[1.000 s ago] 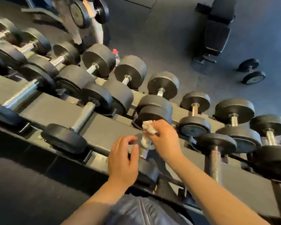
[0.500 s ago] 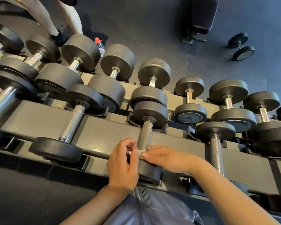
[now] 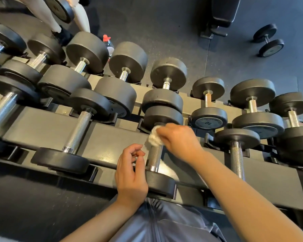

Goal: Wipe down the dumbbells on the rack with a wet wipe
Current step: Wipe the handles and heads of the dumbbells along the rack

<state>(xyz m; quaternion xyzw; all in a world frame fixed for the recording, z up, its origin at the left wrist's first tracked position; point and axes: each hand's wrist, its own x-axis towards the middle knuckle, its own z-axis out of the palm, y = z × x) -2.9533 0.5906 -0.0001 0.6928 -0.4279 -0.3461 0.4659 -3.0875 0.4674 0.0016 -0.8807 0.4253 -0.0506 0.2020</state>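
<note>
A person standing over a gym rack works a crumpled white wet wipe [image 3: 154,138] onto the knurled chrome handle [image 3: 154,158] of a black rubber-headed dumbbell [image 3: 160,183] at the centre of the frame. The right hand [image 3: 179,140] has its fingers curled round the wipe, holding it against the upper end of the handle, just below the far weight head. The left hand [image 3: 131,172] sits just left of the same handle, its fingers loosely curled and its thumb near the fingertips. It appears to hold nothing, though a small glint between thumb and finger cannot be made out.

The long dark-grey steel rack [image 3: 112,137] runs across the frame from left to right, with two tiers of black dumbbells resting in its cradles. The wiped dumbbell lies in the near tier. A matching knurled-handled dumbbell [image 3: 77,135] lies to its left and another [image 3: 236,154] to its right.

The step in hand looks to be the wiping of this one handle, with most of the rack yet to be done. The next move likely calls for drawing the wipe down the bar toward the near head while keeping it wrapped round the metal.

At the upper right, a loose black dumbbell [image 3: 268,42] lies on the dark rubber floor. A red-capped bottle [image 3: 108,43] stands behind the rack at upper left.
</note>
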